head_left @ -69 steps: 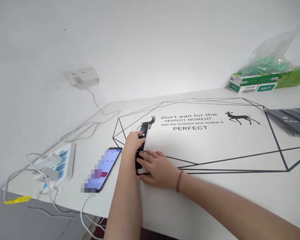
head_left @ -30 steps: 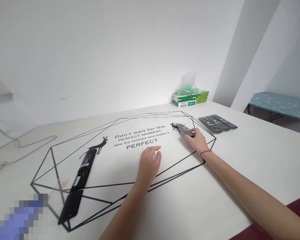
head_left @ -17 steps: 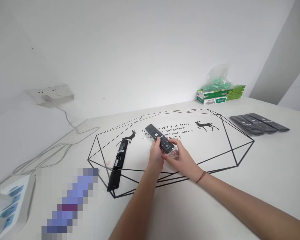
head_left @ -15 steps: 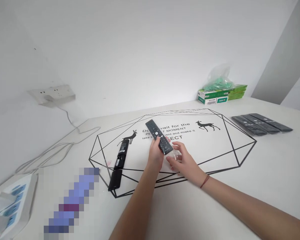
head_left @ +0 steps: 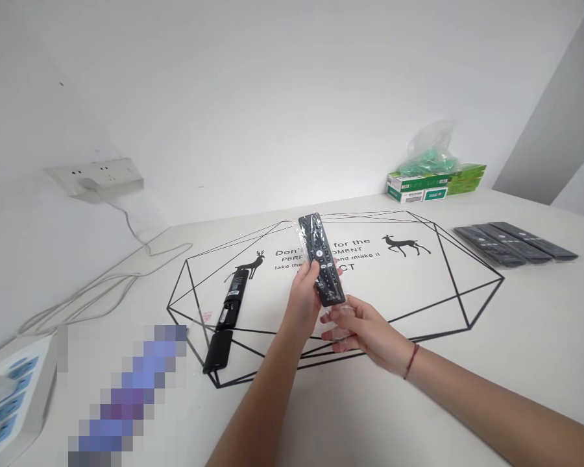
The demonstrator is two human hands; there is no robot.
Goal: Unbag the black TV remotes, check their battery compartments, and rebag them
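A black remote control in a clear plastic sleeve is held up over the table, its buttons facing me. My left hand is closed around its left side, thumb on the front. At its lower end my right hand has its fingers closed on the loose end of the plastic sleeve. Left of my hands, another black remote lies face down with its battery compartment uncovered. Its black battery cover rests just below it.
Several wrapped remotes lie at the right. Green and white boxes stand against the wall under a clear bag. A power strip, cables and a blurred bluish item are on the left.
The held remote has turned more upright and moved slightly right. My right hand has closed in on the sleeve's lower end. The view has shifted a little.
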